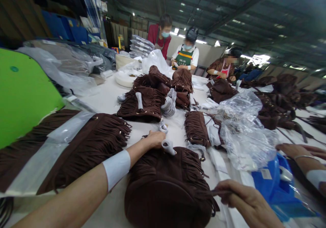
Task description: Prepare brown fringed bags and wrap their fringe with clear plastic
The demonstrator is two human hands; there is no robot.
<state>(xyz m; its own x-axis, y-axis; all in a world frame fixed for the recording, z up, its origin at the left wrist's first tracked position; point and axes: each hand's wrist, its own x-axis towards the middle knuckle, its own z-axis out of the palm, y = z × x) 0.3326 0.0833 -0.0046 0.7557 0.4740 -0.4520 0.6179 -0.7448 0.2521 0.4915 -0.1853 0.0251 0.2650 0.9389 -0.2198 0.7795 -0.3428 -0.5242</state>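
Note:
In front of me a dark brown fringed bag [163,187] lies on the table, its rounded base toward me. My left hand [156,139] is closed at the bag's far end, beside a white-wrapped piece [168,147]; its fingertips are partly hidden. At the bag's right side my right hand [241,199] pinches a thin brown strip [216,193], somewhat blurred. To the left lies a larger fringed brown piece [84,143] with a pale wrapping band [40,167] across it. Another fringed bag [142,102] sits just beyond my left hand.
More brown bags [277,102] cover the right side. Clear plastic [241,129] and a blue container [272,180] lie to the right, near another person's hand [297,151]. A green panel [25,92] stands at left. Several people work across the white table [102,99].

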